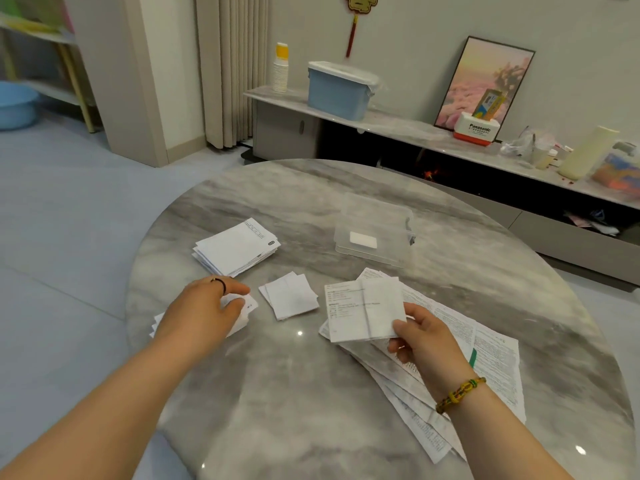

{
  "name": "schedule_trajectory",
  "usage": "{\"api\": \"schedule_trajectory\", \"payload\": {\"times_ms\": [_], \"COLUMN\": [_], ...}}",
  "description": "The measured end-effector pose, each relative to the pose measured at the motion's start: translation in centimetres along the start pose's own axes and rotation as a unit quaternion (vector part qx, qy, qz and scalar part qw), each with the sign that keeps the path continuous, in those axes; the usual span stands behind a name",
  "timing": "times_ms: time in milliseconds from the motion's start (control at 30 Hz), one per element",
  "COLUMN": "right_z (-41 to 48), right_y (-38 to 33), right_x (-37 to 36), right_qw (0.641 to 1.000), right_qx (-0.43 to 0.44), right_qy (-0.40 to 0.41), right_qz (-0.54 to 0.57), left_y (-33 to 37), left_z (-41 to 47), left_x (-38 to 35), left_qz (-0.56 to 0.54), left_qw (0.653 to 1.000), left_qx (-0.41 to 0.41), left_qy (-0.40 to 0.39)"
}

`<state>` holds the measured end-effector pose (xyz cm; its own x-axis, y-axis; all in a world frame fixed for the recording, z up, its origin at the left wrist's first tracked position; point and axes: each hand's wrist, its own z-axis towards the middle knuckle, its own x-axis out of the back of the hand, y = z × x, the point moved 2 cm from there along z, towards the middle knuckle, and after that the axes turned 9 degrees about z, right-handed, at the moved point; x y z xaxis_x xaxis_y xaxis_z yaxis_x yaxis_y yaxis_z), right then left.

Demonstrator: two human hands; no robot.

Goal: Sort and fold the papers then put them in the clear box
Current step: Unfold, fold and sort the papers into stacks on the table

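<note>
On the grey marble table (294, 393) my right hand (420, 336) pinches a folded printed sheet (360, 311) by its lower right corner, above a spread of unfolded printed papers (485, 355). My left hand (207, 306) rests with curled fingers on a small stack of folded papers (247, 306) at the left. Between my hands lies a small folded white pile (289, 294). A larger folded stack (235, 249) sits further back on the left. The clear box (375, 233) stands open at the back centre with one white folded paper (363, 240) inside.
The round table's edge curves close on the left and front. Beyond it runs a low marble console (398, 128) with a blue lidded bin (339, 90), stacked cups (280, 69), a framed picture (485, 83) and clutter. A blue basin (15, 107) sits on the floor.
</note>
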<state>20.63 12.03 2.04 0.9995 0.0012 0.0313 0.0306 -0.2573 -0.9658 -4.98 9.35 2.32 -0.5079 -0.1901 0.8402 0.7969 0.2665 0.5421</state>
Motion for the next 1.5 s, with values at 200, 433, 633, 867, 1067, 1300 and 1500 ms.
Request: {"api": "schedule_trajectory", "payload": {"times_ms": [200,433,633,867,1067,1300,1500], "right_z": [4.5,9.7,12.8,14.8,15.2,15.1,14.8], "right_y": [-2.4,-4.1,-3.4,-1.8,-1.4,-1.2,-2.0], "right_x": [-6.1,-14.2,-18.6,-20.1,-20.3,-20.0,-19.0], "right_qw": [0.997,0.986,0.978,0.958,0.921,0.909,0.927], "right_qx": [0.013,0.041,0.052,0.064,0.099,0.130,0.139], "right_qy": [-0.038,-0.097,-0.129,-0.130,-0.097,-0.058,-0.027], "right_qz": [-0.065,-0.125,-0.155,-0.248,-0.363,-0.392,-0.346], "left_y": [-3.1,-4.7,-5.0,-4.8,-4.4,-4.6,-3.9], "left_z": [0.0,0.9,1.7,2.1,2.1,2.3,2.3], "left_x": [0.6,-0.7,-1.2,-0.9,-0.8,-0.6,-0.1], "left_qz": [0.165,0.204,0.207,0.204,0.221,0.196,0.191], "left_qw": [0.985,0.970,0.965,0.966,0.961,0.968,0.971], "left_qx": [-0.024,-0.038,-0.058,-0.071,-0.087,-0.078,-0.091], "left_qy": [-0.041,-0.128,-0.147,-0.145,-0.145,-0.132,-0.111]}}
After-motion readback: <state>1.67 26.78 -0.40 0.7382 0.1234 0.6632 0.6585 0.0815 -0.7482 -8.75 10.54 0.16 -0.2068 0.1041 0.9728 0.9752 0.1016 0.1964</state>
